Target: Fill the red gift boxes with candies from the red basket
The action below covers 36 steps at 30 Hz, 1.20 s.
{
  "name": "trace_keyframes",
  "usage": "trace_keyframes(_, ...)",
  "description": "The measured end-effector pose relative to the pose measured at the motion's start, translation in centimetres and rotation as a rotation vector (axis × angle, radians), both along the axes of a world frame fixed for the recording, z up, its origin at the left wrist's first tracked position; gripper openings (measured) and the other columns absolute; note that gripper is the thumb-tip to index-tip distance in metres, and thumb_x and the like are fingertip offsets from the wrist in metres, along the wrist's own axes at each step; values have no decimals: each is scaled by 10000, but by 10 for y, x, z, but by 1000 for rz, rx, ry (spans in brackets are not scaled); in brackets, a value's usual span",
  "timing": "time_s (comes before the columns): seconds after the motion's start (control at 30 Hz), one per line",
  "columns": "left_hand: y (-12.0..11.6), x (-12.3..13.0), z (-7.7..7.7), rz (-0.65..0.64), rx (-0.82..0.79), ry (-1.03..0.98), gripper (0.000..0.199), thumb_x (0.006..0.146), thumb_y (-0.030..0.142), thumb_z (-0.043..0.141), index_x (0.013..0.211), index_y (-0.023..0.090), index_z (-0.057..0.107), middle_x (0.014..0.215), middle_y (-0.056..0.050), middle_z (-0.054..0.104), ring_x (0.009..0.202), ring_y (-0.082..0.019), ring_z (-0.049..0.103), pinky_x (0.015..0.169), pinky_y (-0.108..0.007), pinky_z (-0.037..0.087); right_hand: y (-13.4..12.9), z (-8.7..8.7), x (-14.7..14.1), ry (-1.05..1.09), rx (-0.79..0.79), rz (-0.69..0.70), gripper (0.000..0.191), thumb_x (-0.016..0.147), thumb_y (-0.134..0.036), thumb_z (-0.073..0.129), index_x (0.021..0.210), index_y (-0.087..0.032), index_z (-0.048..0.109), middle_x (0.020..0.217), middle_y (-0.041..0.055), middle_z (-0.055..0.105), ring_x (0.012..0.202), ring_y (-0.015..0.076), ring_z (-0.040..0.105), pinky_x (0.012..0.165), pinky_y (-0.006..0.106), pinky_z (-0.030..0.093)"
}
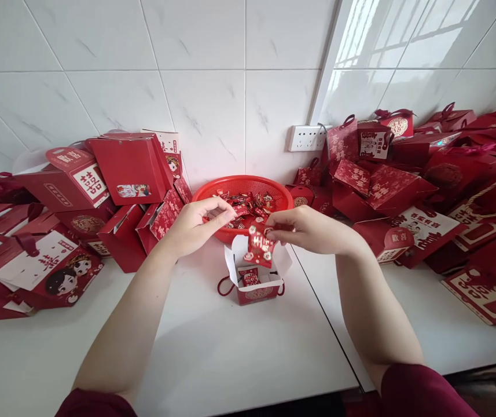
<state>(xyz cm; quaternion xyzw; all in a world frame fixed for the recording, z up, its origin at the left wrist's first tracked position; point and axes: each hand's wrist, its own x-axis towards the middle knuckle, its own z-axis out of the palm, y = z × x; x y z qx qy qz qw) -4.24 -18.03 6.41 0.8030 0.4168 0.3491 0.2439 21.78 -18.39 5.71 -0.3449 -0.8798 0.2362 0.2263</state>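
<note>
A small open box [257, 294], red outside and white inside, stands on the white table with its flaps up and a red cord loop at each side. One red packet [250, 277] lies inside it. Above the box, my right hand [306, 230] pinches a red packet with gold print [260, 246]. My left hand [199, 223] is closed, thumb against fingers, over the left front rim of a red basket [219, 184]; a small red wrapped piece [242, 211] shows at its fingertips. The basket holds many small wrapped pieces and stands just behind the box.
Red gift boxes [130, 168] are piled at the left, and a larger heap of red boxes and bags [386, 191] fills the right. Behind them a tiled wall [199, 104] carries a white power strip [307, 139]. A seam runs across the table [230, 359].
</note>
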Motion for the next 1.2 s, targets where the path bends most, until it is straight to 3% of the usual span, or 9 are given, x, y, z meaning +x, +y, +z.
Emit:
trace_keyframes(0.13, -4, 5, -2, -64, -46, 225, 247, 928, 454, 540, 914, 244, 669, 969, 4, 677, 914, -171, 626, 806, -287, 481, 0, -6, -10, -263, -21, 47, 143, 892, -203, 543, 921, -194, 684, 844, 23, 692, 702, 145, 579, 633, 263, 400)
trace_keyframes(0.23, -2, 9, -9, -145, -100, 417, 277, 881, 499, 576, 1000, 267, 669, 1119, -13, 642, 933, -195, 630, 786, -311, 486, 6, -13, -11, -275, 35, -100, 200, 936, -246, 487, 969, -196, 678, 874, 45, 704, 725, 166, 601, 640, 274, 405)
trace_keyframes(0.37, 5, 9, -22, -207, -177, 605, 581, 714, 575, 712, 1220, 312, 597, 1283, -41, 568, 1052, -262, 609, 766, -325, 497, 12, -16, -3, -294, 48, -224, 225, 959, -310, 471, 1019, -206, 661, 902, 57, 711, 776, 194, 635, 665, 283, 427)
trace_keyframes(0.53, 6, 10, -38, -303, -271, 641, 945, 550, 600, 804, 1404, 414, 446, 1380, -26, 523, 1244, -330, 516, 843, -350, 503, 12, -13, 3, -307, 40, -250, 212, 955, -329, 489, 1012, -219, 661, 939, 63, 722, 842, 214, 659, 722, 292, 452)
trace_keyframes(0.7, -2, 17, -35, -349, -310, 644, 1019, 572, 591, 802, 1471, 447, 344, 1374, -21, 535, 1259, -325, 505, 877, -369, 501, 27, -20, 8, -298, 59, -368, 204, 949, -287, 472, 960, -203, 658, 986, 75, 714, 925, 232, 651, 779, 302, 456)
trace_keyframes(0.8, -2, 15, -25, -271, -240, 581, 819, 673, 598, 737, 1414, 409, 445, 1372, -12, 550, 1240, -303, 526, 895, -354, 491, 50, -30, 11, -315, 42, -416, 231, 936, -208, 442, 971, -187, 669, 1049, 95, 707, 1024, 253, 627, 866, 321, 435)
trace_keyframes(0.9, 8, 7, -24, -76, -104, 492, 598, 831, 618, 568, 1360, 344, 508, 1406, -19, 527, 1263, -284, 507, 982, -371, 443, 80, -40, 8, -342, -19, -411, 322, 922, -131, 376, 1026, -153, 680, 1149, 119, 688, 1083, 266, 606, 900, 334, 428)
trace_keyframes(1.03, 39, -6, -47, 164, -60, 527, 535, 946, 602, 335, 1306, 267, 545, 1424, -71, 502, 1354, -316, 390, 1133, -519, 240, 119, -45, -8, -415, -218, -189, 333, 893, -127, 443, 1060, -198, 722, 1171, 32, 704, 1073, 204, 625, 880, 249, 458)
trace_keyframes(1.2, 66, -18, -71, 137, -133, 544, 540, 910, 676, 333, 969, 241, 648, 1185, -79, 624, 1254, -312, 441, 1028, -466, 373, 157, -49, -40, -609, -457, 30, 230, 832, -132, 577, 927, -196, 776, 1004, 12, 745, 918, 202, 668, 780, 261, 503)
